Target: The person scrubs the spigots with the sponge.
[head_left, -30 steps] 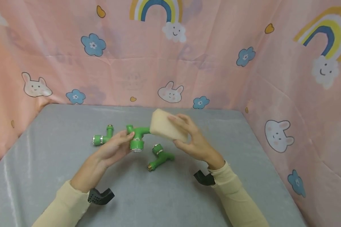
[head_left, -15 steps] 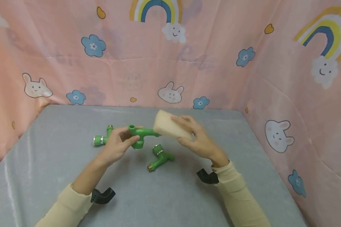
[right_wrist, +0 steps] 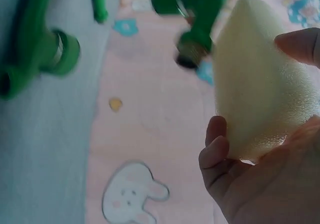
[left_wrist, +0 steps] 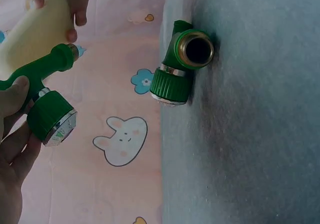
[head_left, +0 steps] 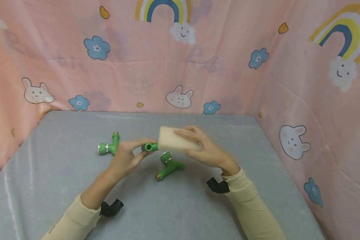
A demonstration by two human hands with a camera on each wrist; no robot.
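Observation:
In the head view my left hand [head_left: 124,158] pinches a green tap [head_left: 155,146] between thumb and fingers above the table. One round opening of this tap faces me; much of the rest is behind the hand and sponge. The left wrist view shows its ribbed green knob [left_wrist: 50,114] and threaded end. A cream sponge block [head_left: 177,138] is gripped by my right hand [head_left: 210,150], its left end against the tap. Thumb and fingers hold the sponge [right_wrist: 262,79] from opposite sides in the right wrist view.
A second green tap [head_left: 171,167] lies on the grey table cloth [head_left: 174,210] just below the hands. Another tap [head_left: 113,145] lies beyond the left hand. Black curved mounts [head_left: 111,208] sit at the wrists. A pink patterned curtain [head_left: 123,76] encloses the table's back and sides.
My left hand has turned the tap, so its knob no longer faces me and an opening does. The sponge has shifted over the tap and become more level.

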